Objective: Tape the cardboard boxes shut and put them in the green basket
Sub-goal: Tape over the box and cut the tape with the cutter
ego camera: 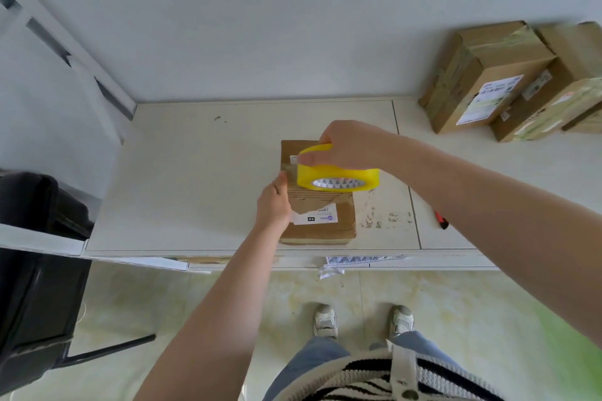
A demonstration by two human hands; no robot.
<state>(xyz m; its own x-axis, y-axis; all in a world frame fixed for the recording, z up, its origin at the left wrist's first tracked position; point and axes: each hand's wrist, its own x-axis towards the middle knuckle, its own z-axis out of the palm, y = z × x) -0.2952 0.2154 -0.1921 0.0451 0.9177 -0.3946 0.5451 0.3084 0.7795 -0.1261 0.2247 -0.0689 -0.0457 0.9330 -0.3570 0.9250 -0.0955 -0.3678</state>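
A black chair [35,257] fills the lower left of the frame. At centre, the left hand [273,205] lies with straight fingers against the left edge of the cardboard box [321,205] on the white table [195,172]; the right hand [348,146] grips a yellow tape roll [338,174] over it. Stacked taped boxes [508,81] sit upper right

Both forearms bare, reaching forward over the table's near edge. My right hand [350,146] comes in from the right, palm down, fingers and thumb curled round a tape roll [338,174]. My left hand [275,202] lies flat, fingers straight, pressing a cardboard box [321,215] at its left edge.
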